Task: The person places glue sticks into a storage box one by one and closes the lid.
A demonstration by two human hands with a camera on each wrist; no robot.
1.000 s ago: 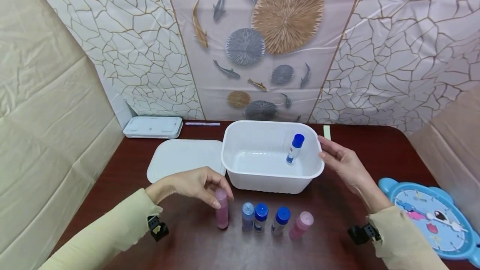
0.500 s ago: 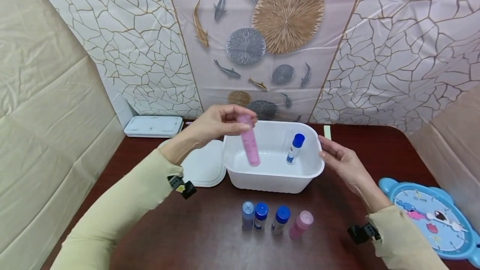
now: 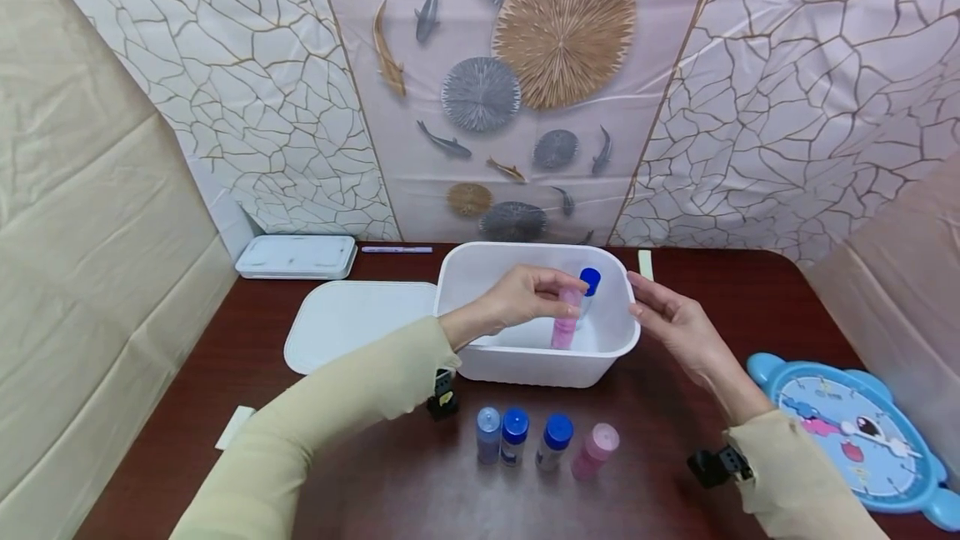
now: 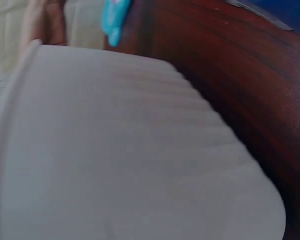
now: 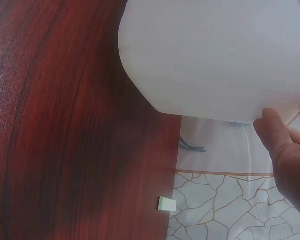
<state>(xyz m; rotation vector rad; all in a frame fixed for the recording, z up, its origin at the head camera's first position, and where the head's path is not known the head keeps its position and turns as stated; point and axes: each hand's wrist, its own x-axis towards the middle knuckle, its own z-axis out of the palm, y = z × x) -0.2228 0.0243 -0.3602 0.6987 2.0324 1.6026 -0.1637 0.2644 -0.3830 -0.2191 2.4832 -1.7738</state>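
In the head view my left hand (image 3: 525,294) pinches the top of a pink glue stick (image 3: 563,334), held upright inside the white plastic box (image 3: 536,367). Just behind it stands a blue-capped glue stick (image 3: 590,280), partly covered by the fingers. At the box's right end, my right hand (image 3: 686,336) holds the rim with thumb and fingertips; the right wrist view has its fingers (image 5: 271,125) against the outer wall. Before the box stand a light-blue glue stick (image 3: 488,436), two blue-capped glue sticks (image 3: 513,438) and another pink glue stick (image 3: 596,451). The left wrist view mostly shows the box's wall (image 4: 125,140).
A white lid (image 3: 352,319) lies left of the box. Behind it are a pale case (image 3: 296,257) and a purple pen (image 3: 397,250). A blue clock-like toy (image 3: 851,432) lies at the right. A light strip (image 3: 645,265) sits at the back edge, a white piece (image 3: 236,427) by the left sleeve.
My left hand has lifted the pink glue stick from the table, carried it up over the box's left part, then right and down beside the blue-capped one. The right hand stays at the rim.
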